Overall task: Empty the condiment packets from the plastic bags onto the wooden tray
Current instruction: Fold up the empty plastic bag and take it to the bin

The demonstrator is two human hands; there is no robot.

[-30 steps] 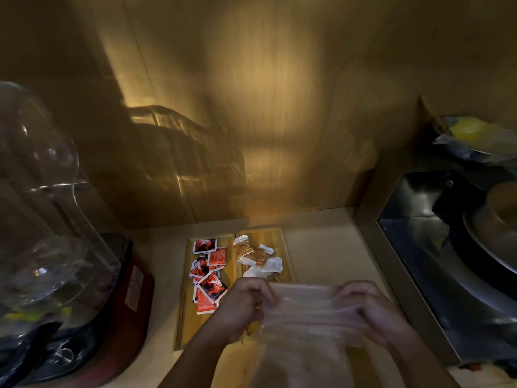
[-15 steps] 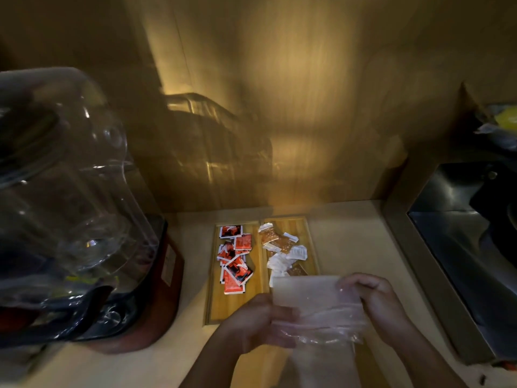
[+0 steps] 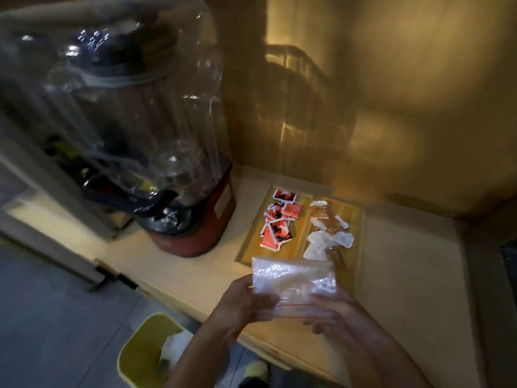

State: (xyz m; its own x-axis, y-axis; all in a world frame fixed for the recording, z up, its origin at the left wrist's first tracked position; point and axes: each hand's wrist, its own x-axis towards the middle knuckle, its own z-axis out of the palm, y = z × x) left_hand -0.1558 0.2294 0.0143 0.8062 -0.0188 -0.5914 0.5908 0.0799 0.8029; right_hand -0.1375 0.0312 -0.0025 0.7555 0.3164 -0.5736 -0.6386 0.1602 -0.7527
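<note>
A clear plastic zip bag point(image 3: 293, 278) with a red seal line is folded and held in front of me above the counter's front edge. My left hand point(image 3: 243, 306) pinches its left side and my right hand point(image 3: 333, 312) grips its lower right. Just beyond the bag lies the wooden tray point(image 3: 355, 219) with two compartments. Several red and black packets point(image 3: 277, 222) lie in the left compartment. Several white and brown packets point(image 3: 327, 233) lie in the right one. The bag looks empty.
A big blender with a clear cover and red base point(image 3: 193, 233) stands left of the tray. A yellow-green bin point(image 3: 145, 351) with crumpled white stuff sits on the floor below the counter edge. A wooden wall point(image 3: 391, 93) backs the counter.
The view has swung left and down, showing the floor and the bin. The bag is now folded smaller, and both hands have drawn back from the tray toward the counter edge.
</note>
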